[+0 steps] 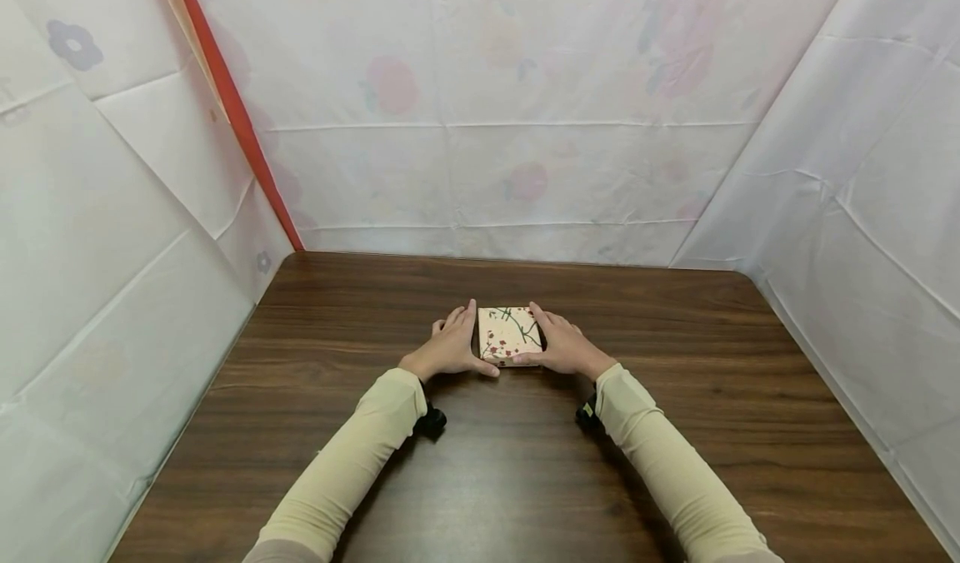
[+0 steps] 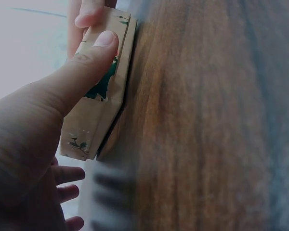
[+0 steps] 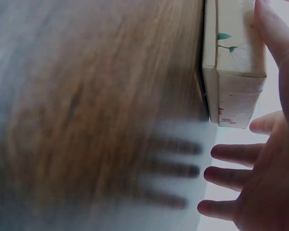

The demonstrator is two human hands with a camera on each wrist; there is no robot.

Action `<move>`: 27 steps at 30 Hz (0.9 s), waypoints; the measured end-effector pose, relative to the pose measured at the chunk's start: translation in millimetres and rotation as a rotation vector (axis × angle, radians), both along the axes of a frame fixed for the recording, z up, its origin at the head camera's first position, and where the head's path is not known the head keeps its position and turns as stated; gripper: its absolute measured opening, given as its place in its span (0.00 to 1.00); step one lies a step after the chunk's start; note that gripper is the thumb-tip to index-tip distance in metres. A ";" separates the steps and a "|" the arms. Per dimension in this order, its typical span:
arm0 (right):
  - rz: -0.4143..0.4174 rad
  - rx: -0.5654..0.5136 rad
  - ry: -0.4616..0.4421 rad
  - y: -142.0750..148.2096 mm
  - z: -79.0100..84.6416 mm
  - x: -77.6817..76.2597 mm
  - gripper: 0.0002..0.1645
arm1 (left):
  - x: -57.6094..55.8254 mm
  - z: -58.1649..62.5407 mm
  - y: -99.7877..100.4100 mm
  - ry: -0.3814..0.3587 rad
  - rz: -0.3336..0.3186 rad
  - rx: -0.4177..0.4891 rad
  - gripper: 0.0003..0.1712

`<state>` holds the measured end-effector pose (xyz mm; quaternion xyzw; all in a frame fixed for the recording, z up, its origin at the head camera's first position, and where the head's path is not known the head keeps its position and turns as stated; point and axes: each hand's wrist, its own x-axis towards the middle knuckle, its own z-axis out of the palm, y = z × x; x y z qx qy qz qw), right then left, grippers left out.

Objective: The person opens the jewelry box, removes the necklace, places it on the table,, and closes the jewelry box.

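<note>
A small square cream box (image 1: 506,334) with a floral print of red blossoms and green stems lies flat on the dark wood table. My left hand (image 1: 446,351) is at its left side. In the left wrist view, the left thumb (image 2: 94,60) lies along the front of the box, while the other fingers extend straight beside it. From the right comes my right hand (image 1: 567,346), its thumb (image 3: 275,31) at the front side and its index finger near the far right corner. The right wrist view shows the remaining fingers spread and straight, off the box.
The brown wood-grain table (image 1: 480,480) runs back to a white printed curtain (image 1: 480,171). More white sheeting hangs at left and right. A red strip (image 1: 232,105) slants down to the back left corner. A black wrist camera (image 1: 431,421) sits under the left sleeve.
</note>
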<state>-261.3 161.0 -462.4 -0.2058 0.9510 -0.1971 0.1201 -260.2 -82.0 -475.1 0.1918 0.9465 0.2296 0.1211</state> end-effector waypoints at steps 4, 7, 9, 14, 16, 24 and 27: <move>0.005 -0.009 0.006 0.1 -1.4 -1.3 0.69 | -0.3 -0.8 0.5 -0.001 -0.008 0.001 0.79; 0.009 -0.012 0.012 0.0 -2.4 -2.6 0.70 | -0.4 -1.3 0.7 -0.001 -0.015 -0.002 0.79; 0.014 -0.016 0.023 -0.1 -2.7 -3.5 0.70 | -0.8 -1.9 1.0 -0.001 -0.018 -0.006 0.79; 0.023 -0.037 0.037 -0.8 -1.8 -4.4 0.72 | -1.4 -2.7 2.4 0.003 -0.022 -0.013 0.79; 0.027 -0.040 0.038 -1.2 -1.7 -4.7 0.72 | -1.1 -2.0 3.2 0.001 -0.021 -0.009 0.79; 0.041 -0.034 0.021 -3.6 -3.7 -8.9 0.74 | -0.4 -0.6 5.4 -0.010 -0.020 -0.005 0.79; 0.053 -0.044 0.018 -4.4 -3.0 -10.1 0.74 | -0.3 0.1 5.2 -0.009 -0.025 -0.002 0.78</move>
